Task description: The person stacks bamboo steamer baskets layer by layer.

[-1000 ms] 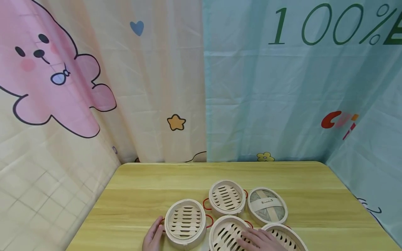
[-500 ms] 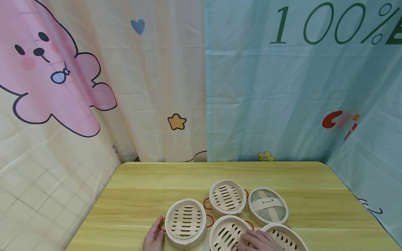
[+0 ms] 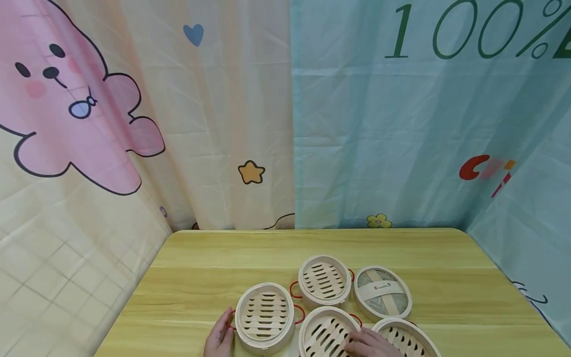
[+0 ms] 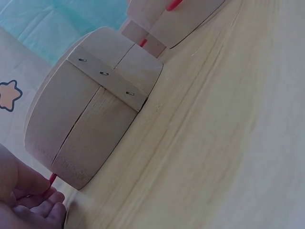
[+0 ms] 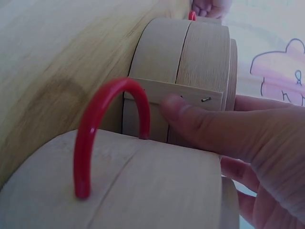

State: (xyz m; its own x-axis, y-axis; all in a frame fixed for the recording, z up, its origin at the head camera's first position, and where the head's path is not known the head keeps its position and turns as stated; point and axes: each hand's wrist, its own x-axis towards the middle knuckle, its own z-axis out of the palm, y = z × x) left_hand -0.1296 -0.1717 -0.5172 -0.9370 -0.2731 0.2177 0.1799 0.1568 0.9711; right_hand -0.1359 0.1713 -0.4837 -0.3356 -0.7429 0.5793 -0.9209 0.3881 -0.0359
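In the head view my left hand [image 3: 219, 334] is at the left bamboo steamer basket [image 3: 266, 317]. The left wrist view has its thumb and fingers pinching that basket's red handle [image 4: 52, 179]. My right hand [image 3: 373, 343] grips the wall of the front middle steamer basket [image 3: 322, 342]. Its thumb [image 5: 190, 119] lies against the outer side in the right wrist view, while the other fingers reach over the rim. Close under that hand sits another steamer basket [image 3: 417, 339], partly cut off by the frame. Slatted bottoms show inside the baskets.
Behind them stand one more steamer basket [image 3: 324, 280] with red handles and a round woven lid [image 3: 383, 292]. All rest on a wooden table [image 3: 200, 263]. Printed curtains [image 3: 250, 99] hang behind the table and along its sides.
My right hand's fingers, earlier spread over the slats of the front middle basket, have drawn back toward its rim and bent. My left hand stays by the left basket; the view shifts slightly.
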